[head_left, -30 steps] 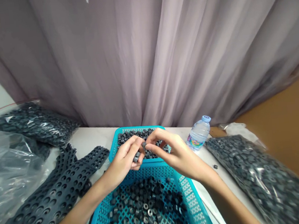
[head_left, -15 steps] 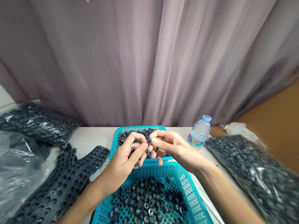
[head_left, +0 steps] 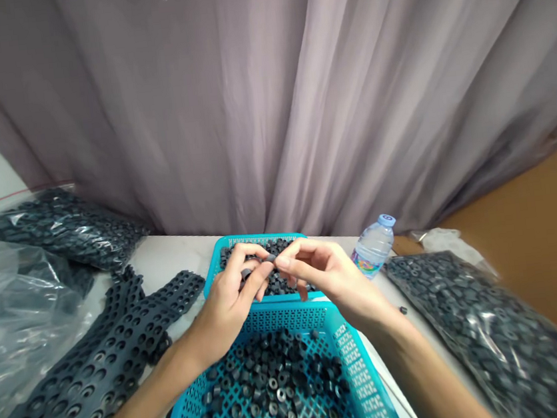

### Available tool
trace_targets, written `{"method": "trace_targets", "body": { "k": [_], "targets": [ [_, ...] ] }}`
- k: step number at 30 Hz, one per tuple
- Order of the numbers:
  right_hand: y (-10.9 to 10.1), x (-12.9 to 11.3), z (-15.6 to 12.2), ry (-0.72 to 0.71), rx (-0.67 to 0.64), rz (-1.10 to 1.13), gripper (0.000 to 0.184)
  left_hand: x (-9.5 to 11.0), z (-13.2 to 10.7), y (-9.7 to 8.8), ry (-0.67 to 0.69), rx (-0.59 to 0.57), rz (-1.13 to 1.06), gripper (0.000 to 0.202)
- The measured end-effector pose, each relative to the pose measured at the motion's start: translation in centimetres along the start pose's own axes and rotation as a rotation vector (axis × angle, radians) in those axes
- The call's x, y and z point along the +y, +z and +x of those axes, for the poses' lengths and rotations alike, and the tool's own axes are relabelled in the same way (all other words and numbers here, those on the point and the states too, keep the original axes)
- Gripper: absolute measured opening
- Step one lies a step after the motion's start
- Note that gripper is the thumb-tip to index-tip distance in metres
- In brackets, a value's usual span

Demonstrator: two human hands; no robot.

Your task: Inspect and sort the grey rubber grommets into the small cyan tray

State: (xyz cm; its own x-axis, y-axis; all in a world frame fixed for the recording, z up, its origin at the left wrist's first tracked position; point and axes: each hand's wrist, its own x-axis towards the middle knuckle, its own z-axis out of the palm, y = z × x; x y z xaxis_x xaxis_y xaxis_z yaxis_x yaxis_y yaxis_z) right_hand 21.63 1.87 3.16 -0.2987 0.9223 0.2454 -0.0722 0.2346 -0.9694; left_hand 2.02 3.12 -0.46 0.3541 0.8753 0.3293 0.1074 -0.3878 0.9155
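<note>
My left hand (head_left: 230, 289) pinches a small black rubber bushing (head_left: 271, 258) between thumb and forefinger. A second dark bushing (head_left: 246, 274) sits in the curl of the same hand. My right hand (head_left: 330, 271) meets it from the other side, thumb and forefinger closed at the edge of the pinched piece. Both hands are over the far turquoise basket (head_left: 216, 259), which holds many similar black pieces and is partly hidden by them. Nearer to me, a larger turquoise basket (head_left: 374, 386) has loose black bushings (head_left: 277, 370) spread over its lattice floor.
Perforated black rubber sheets (head_left: 109, 356) lie at left, beside clear plastic (head_left: 13, 313) and a filled bag (head_left: 69, 226). A water bottle (head_left: 374, 248) stands behind my right hand. Another bag of black pieces (head_left: 493, 325) lies at right, with a stray bushing (head_left: 403, 310) near it.
The pinched bushing has turned from showing its holed face to lying more edge-on between my fingertips. Both hands have shifted slightly; the baskets stay in place.
</note>
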Motion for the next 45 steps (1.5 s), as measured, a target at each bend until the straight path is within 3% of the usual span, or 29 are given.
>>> {"method": "trace_targets", "body": {
  "k": [4, 7, 11, 17, 27, 34, 38, 41, 45],
  "targets": [
    [-0.2, -0.3, -0.4, -0.111, 0.118, -0.126, 0.023, 0.5, 0.3, 0.7, -0.195, -0.1, -0.43, 0.024],
    [-0.7, -0.6, -0.8, -0.197, 0.055, -0.328, 0.019, 1.4, 0.2, 0.7, -0.273, -0.139, -0.576, 0.025],
    [-0.8, -0.7, -0.8, -0.289, 0.01, -0.482, 0.021, 1.8, -0.1, 0.7, -0.261, -0.107, -0.572, 0.028],
    [-0.6, 0.0, -0.5, -0.342, 0.031, -0.524, 0.02, 1.7, 0.1, 0.9, -0.23, -0.091, -0.501, 0.027],
    [-1.3, 0.8, 0.0, -0.319, 0.034, -0.407, 0.021, 1.9, 0.2, 0.7, -0.201, -0.103, -0.522, 0.027],
    [-2.0, -0.6, -0.4, -0.309, -0.019, -0.526, 0.018, 1.4, 0.2, 0.6, -0.233, -0.084, -0.468, 0.032],
    [-3.5, -1.8, -1.2, -0.197, -0.172, -0.676, 0.021, 0.5, 0.4, 0.4, -0.308, -0.065, -0.435, 0.036],
    [-4.1, -1.6, -1.7, -0.057, -0.321, -0.829, 0.036, 0.0, 0.6, 0.6, -0.351, -0.04, -0.481, 0.039],
    [-3.3, -1.0, -1.7, -0.08, -0.181, -0.954, 0.049, -0.1, 0.6, 1.1, -0.401, -0.051, -0.529, 0.043]
  ]
}}
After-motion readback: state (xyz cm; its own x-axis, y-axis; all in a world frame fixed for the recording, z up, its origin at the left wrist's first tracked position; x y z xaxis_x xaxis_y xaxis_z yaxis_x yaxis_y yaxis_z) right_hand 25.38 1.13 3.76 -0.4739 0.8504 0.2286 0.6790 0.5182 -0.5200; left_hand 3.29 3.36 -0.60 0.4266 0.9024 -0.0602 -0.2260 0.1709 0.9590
